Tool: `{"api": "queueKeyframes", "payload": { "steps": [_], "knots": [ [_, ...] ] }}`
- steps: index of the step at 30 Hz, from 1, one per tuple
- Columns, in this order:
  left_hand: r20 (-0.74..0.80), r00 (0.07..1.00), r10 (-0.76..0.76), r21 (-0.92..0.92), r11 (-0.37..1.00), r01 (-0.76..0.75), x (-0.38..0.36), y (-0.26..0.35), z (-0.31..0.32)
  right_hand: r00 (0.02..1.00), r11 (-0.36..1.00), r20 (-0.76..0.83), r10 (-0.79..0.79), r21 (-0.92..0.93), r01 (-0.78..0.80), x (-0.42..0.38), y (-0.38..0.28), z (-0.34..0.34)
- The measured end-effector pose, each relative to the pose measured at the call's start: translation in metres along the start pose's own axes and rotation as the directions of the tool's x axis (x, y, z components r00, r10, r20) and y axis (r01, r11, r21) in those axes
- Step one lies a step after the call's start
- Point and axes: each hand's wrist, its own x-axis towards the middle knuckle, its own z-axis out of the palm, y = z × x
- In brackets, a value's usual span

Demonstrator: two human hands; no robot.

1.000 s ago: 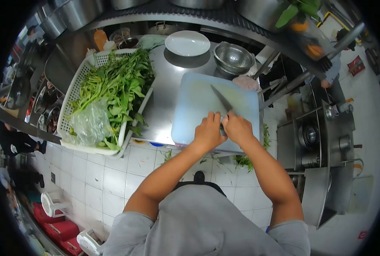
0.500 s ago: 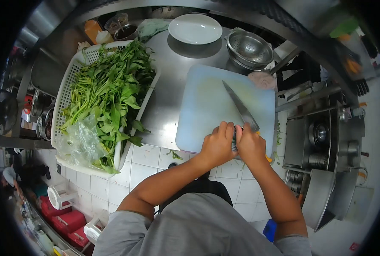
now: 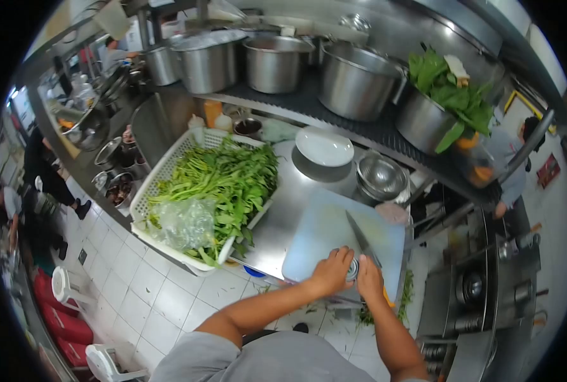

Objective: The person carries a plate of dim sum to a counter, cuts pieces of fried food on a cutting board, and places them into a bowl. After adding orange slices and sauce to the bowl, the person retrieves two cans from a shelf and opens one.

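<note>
My left hand (image 3: 332, 272) is closed around one side of a small can-like thing with a round silvery top (image 3: 353, 268). From the other side my right hand (image 3: 370, 281) is closed against it, thumb upward; its body is mostly hidden by the fingers. Both hands are over the near edge of a pale blue cutting board (image 3: 315, 219). A kitchen knife (image 3: 360, 234) lies on the board, blade pointing away. Its yellow handle (image 3: 388, 297) shows partly beside my right hand.
Left stands a white basket (image 3: 162, 249) of leafy greens (image 3: 223, 191) with a plastic bag (image 3: 185, 223). Behind the board are a white plate (image 3: 325, 148) and a metal colander (image 3: 382, 177). Large pots (image 3: 360, 79) line the shelf above. People (image 3: 38, 165) stand in the background.
My view has tilted up, bringing the shelf and its pots into sight. The silvery round top between my hands now shows more clearly. The knife still lies on the board.
</note>
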Motion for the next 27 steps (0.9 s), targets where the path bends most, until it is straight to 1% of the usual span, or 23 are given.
{"api": "queueKeyframes", "payload": {
  "steps": [2,3,5,6,7,9,10,11,12,13,14,15,16,17,19,20,22,23,25,26,27],
  "knots": [
    [-0.221,0.974,-0.052,0.165,0.982,0.090,-0.006,0.021,0.003,0.996,0.996,-0.042,0.085,-0.024,-0.086,0.001,-0.006,0.001],
    [-0.241,0.969,-0.056,0.176,0.979,0.100,-0.006,0.025,0.003,0.997,0.998,-0.042,0.060,-0.021,-0.061,0.000,-0.007,0.000],
    [-0.115,0.971,-0.208,0.127,0.967,0.222,-0.007,0.025,0.000,0.994,0.993,-0.040,0.106,-0.040,-0.107,0.000,-0.010,0.000],
    [-0.156,0.968,-0.198,0.149,0.964,0.221,-0.006,0.023,0.000,0.996,0.996,-0.060,0.065,-0.053,-0.068,-0.001,-0.007,0.002],
    [-0.175,0.958,-0.227,0.154,0.955,0.254,-0.005,0.020,0.000,0.999,0.998,-0.034,0.038,-0.052,-0.040,-0.002,-0.010,0.000],
    [-0.101,0.966,-0.236,0.014,0.971,0.239,0.000,0.013,0.000,0.999,0.988,-0.023,0.023,-0.152,-0.026,0.001,-0.016,-0.006],
    [-0.123,0.958,-0.260,0.012,0.965,0.263,-0.001,0.007,0.004,1.000,0.989,-0.021,-0.023,-0.148,0.020,0.003,-0.013,-0.006],
    [-0.154,0.972,-0.176,-0.031,0.984,0.173,-0.002,0.002,0.010,0.999,0.987,-0.008,-0.054,-0.152,0.052,0.006,-0.010,-0.008],
    [-0.189,0.979,-0.082,-0.059,0.996,0.072,0.001,-0.005,0.013,0.997,0.983,0.056,-0.058,-0.169,0.067,0.012,-0.009,-0.010],
    [-0.214,0.973,-0.093,-0.049,0.995,0.084,0.004,-0.008,0.014,0.991,0.979,0.120,-0.058,-0.187,0.080,0.016,-0.004,-0.011],
    [-0.192,0.979,-0.069,-0.067,0.996,0.058,0.006,-0.010,0.015,0.988,0.977,0.128,-0.083,-0.185,0.106,0.020,0.013,-0.003],
    [-0.166,0.985,-0.041,-0.081,0.996,0.028,0.005,-0.013,0.015,0.982,0.986,0.092,-0.164,-0.007,0.165,0.024,0.033,0.009],
    [-0.184,0.982,-0.039,-0.083,0.996,0.024,0.005,-0.011,0.012,0.971,0.960,0.041,-0.236,0.167,0.226,0.030,0.034,0.012],
    [-0.204,0.978,-0.041,-0.079,0.997,0.026,0.008,-0.010,0.011,0.966,0.956,0.041,-0.254,0.162,0.245,0.038,0.037,0.012],
    [-0.200,0.976,-0.082,-0.102,0.993,0.062,0.006,-0.007,0.011,0.923,0.917,0.003,-0.386,0.114,0.383,0.040,0.039,0.012],
    [-0.201,0.976,-0.089,-0.107,0.992,0.068,0.005,-0.005,0.012,0.923,0.917,0.011,-0.386,0.114,0.382,0.041,0.032,0.000],
    [-0.166,0.985,-0.040,-0.114,0.993,0.021,0.007,-0.010,0.006,0.865,0.889,0.275,-0.419,-0.070,0.453,0.057,0.011,-0.019],
    [-0.170,0.984,-0.046,-0.107,0.994,0.028,0.005,-0.012,0.008,0.860,0.885,0.277,-0.428,-0.063,0.460,0.055,0.019,-0.011],
    [-0.152,0.987,-0.049,-0.075,0.996,0.038,0.008,-0.013,0.011,0.868,0.853,0.079,-0.491,0.244,0.460,0.061,0.045,0.011],
    [-0.156,0.986,-0.061,-0.090,0.995,0.048,0.006,-0.012,0.015,0.866,0.857,0.096,-0.490,0.238,0.458,0.061,0.052,0.017],
    [-0.167,0.986,-0.019,-0.076,0.997,0.006,0.008,-0.018,0.014,0.872,0.843,0.046,-0.487,0.284,0.456,0.064,0.055,0.024]
  ]
}}
